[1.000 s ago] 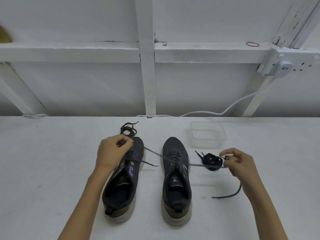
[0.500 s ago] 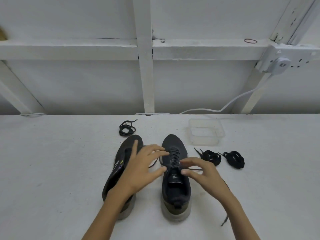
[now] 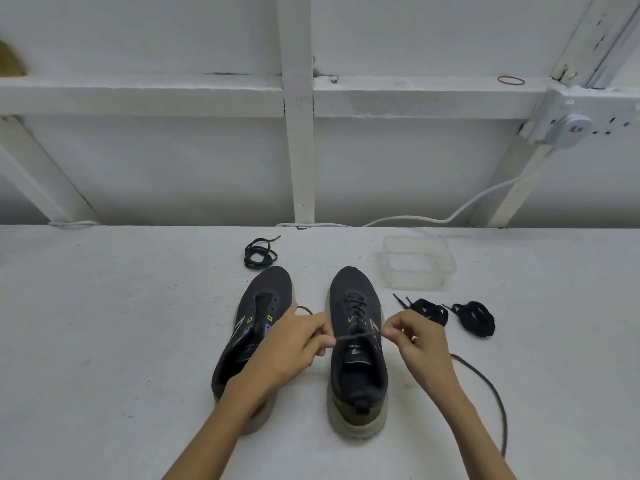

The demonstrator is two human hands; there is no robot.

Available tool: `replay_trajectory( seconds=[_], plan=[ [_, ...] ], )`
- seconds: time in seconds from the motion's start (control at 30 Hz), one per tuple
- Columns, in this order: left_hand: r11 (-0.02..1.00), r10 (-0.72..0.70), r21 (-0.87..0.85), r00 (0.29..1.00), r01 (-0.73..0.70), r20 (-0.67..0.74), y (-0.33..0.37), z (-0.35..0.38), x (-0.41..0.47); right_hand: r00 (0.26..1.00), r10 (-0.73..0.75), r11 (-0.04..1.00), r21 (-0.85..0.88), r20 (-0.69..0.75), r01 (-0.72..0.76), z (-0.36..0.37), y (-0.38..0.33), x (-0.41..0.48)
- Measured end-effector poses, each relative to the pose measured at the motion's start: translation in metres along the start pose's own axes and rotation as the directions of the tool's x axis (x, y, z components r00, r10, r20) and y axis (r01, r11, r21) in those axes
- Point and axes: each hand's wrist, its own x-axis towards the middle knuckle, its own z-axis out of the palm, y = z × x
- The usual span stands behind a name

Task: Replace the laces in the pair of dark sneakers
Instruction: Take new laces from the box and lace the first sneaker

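Note:
Two dark sneakers stand side by side on the white table, toes away from me. The left sneaker (image 3: pixel 266 299) has empty eyelets. The right sneaker (image 3: pixel 356 368) carries a dark lace (image 3: pixel 353 337) through its eyelets. My left hand (image 3: pixel 294 344) pinches one end of that lace, and my right hand (image 3: pixel 415 341) pinches the other, so the lace runs taut across the tongue. The lace's free tail (image 3: pixel 491 389) trails from my right hand over the table. A small loop of lace shows behind my left hand.
A coiled black lace (image 3: pixel 260 254) lies beyond the left sneaker. Two bundled black laces (image 3: pixel 427 310) (image 3: pixel 476 317) lie right of the right sneaker. A clear plastic container (image 3: pixel 417 263) stands behind them. A white cable (image 3: pixel 433 220) runs along the wall to a socket (image 3: pixel 568 128).
Both hands came in from wide apart to the right sneaker's tongue, and they now pull the lace ends sideways, tight across it. The lace's tail now lies along the table at right.

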Motion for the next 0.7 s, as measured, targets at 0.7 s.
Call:
replay_trajectory(
  seconds=[0.7],
  plan=[
    [0.357, -0.144, -0.923, 0.985, 0.144, 0.097, 0.039, -0.033, -0.001, 0.876, -0.046, 0.703, 0.638, 0.480, -0.313, -0.050, -0.016, 0.014]
  ],
)
